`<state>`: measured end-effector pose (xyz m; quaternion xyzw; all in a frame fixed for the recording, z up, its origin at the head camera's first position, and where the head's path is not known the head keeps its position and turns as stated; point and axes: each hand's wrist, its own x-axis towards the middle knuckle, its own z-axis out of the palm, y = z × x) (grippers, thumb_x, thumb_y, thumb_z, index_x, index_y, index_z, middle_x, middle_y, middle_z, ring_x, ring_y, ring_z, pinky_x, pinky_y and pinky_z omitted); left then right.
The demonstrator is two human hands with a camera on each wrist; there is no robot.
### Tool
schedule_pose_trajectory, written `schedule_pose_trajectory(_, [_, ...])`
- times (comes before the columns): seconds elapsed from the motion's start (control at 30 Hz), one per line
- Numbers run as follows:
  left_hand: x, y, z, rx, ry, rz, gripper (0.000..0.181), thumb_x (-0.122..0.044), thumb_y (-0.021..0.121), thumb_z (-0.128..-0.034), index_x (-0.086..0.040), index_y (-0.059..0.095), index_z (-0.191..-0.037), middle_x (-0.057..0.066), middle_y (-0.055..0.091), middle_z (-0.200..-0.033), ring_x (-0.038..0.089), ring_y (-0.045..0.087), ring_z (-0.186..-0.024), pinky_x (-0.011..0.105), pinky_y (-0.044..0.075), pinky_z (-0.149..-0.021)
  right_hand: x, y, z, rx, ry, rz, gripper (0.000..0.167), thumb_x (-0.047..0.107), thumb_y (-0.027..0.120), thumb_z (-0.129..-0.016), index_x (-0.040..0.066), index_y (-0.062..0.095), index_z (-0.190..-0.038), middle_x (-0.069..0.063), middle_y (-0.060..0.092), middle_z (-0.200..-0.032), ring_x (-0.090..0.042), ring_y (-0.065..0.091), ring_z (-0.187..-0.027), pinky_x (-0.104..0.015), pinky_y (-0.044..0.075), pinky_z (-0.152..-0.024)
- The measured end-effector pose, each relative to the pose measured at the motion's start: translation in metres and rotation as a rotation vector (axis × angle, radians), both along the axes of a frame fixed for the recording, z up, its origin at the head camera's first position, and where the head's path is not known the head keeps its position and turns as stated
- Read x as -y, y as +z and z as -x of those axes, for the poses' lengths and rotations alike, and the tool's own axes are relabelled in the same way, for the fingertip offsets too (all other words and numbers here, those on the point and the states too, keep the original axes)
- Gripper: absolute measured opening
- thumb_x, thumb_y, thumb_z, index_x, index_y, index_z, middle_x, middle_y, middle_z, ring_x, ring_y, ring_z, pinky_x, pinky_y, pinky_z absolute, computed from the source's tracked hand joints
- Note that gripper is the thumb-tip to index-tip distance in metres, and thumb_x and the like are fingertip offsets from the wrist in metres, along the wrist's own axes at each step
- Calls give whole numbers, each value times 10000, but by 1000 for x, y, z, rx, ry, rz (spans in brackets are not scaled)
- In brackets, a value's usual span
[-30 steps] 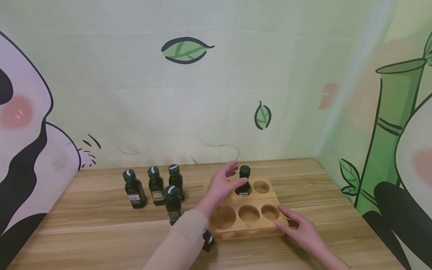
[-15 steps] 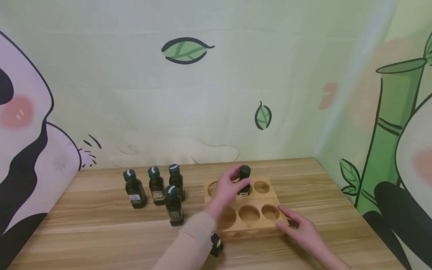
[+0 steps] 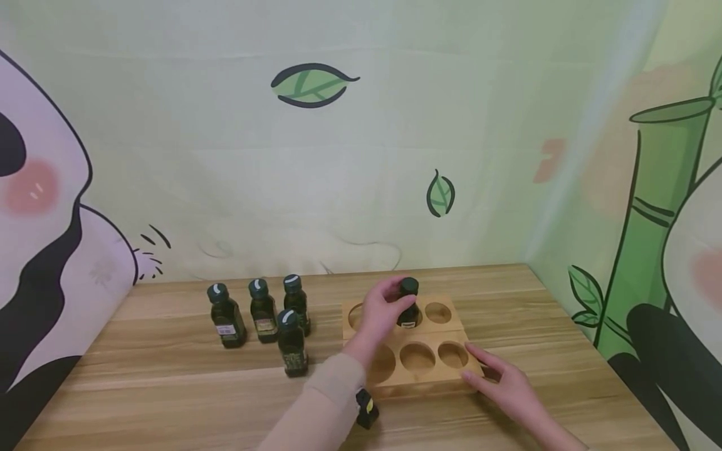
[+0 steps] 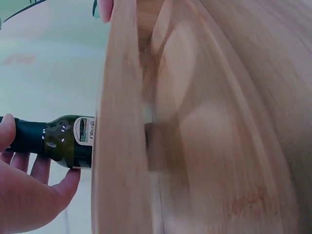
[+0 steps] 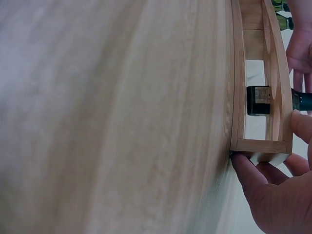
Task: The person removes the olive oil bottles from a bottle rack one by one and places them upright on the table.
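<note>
A dark green glass bottle (image 3: 408, 315) with a black cap stands upright in the back middle hole of a wooden bottle rack (image 3: 395, 389). My left hand (image 3: 385, 313) grips it around the neck and cap, from its left side. A pale label shows on the bottle (image 4: 58, 139) in the left wrist view. The bottle's base (image 5: 258, 101) shows inside the rack, between its boards, in the right wrist view. With thumb and fingers, my right hand (image 3: 504, 385) holds the rack by its front right corner.
To the left of the rack, several dark capped bottles (image 3: 228, 322) stand on the wooden table (image 3: 169, 394). The rack's other visible round holes, such as the front middle hole (image 3: 417, 358), hold nothing. A printed cloth (image 3: 361, 188) hangs behind the table.
From beside the bottle, my left hand has moved slightly right and its fingers have closed around the neck. The right hand keeps its place on the rack.
</note>
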<state>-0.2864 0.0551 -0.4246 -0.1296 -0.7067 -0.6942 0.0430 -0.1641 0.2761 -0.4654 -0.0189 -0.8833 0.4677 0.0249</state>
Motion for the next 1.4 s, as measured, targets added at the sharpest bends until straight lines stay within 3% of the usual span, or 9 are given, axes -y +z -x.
schedule_pose_trajectory(0.2, [2, 0, 0, 1, 34, -47, 346, -5, 752, -850, 3, 672, -1187, 166, 697, -1103, 299, 653, -1017, 403, 525, -924, 1, 0, -1, 1, -2, -5, 603, 278, 760, -890, 55, 548, -1408, -189, 497, -1441, -359, 558, -1220, -389, 506, -960])
schedule_pose_trajectory(0.33, [4, 8, -3, -11, 31, -70, 372, -20, 750, -859, -6, 661, -1220, 174, 689, -1133, 315, 649, -1051, 408, 523, -936, 1, 0, -2, 3, -1, -7, 604, 281, 760, -890, 60, 548, -1410, -187, 497, -1441, -356, 560, -1218, -393, 499, -968])
schedule_pose_trajectory(0.4, [6, 18, -9, -20, 26, -71, 371, -4, 739, -864, 15, 652, -1224, 199, 682, -1139, 344, 643, -1067, 422, 522, -940, 0, 1, -2, 8, -1, -4, 610, 286, 759, -890, 62, 543, -1414, -187, 492, -1446, -359, 557, -1223, -402, 493, -976])
schedule_pose_trajectory(0.67, [10, 30, -13, -62, 13, -96, 381, -17, 750, -858, -36, 664, -1229, 140, 696, -1139, 298, 647, -1073, 393, 517, -943, 0, 0, -1, 14, -3, -10, 615, 298, 757, -891, 70, 540, -1420, -188, 489, -1450, -359, 546, -1237, -417, 487, -983])
schedule_pose_trajectory(0.87, [19, 39, -20, -79, -5, -97, 380, -21, 747, -861, -16, 656, -1231, 157, 694, -1131, 306, 651, -1062, 402, 510, -950, 0, 0, -2, 13, 2, -4, 615, 294, 754, -894, 70, 536, -1423, -186, 488, -1451, -363, 540, -1245, -419, 482, -990])
schedule_pose_trajectory(1.13, [34, 46, -31, -31, 32, -91, 391, -56, 767, -855, -50, 667, -1234, 132, 703, -1135, 280, 661, -1037, 396, 519, -929, 0, 0, -2, 22, -5, -16, 624, 305, 754, -893, 77, 530, -1429, -189, 478, -1458, -365, 547, -1233, -426, 485, -985])
schedule_pose_trajectory(1.4, [53, 50, -43, -50, 28, -65, 384, -59, 762, -861, -30, 665, -1232, 163, 702, -1136, 305, 671, -1025, 431, 526, -921, 0, 0, -2, 7, -1, -24, 612, 294, 759, -890, 71, 543, -1417, -190, 492, -1445, -360, 550, -1232, -395, 492, -972])
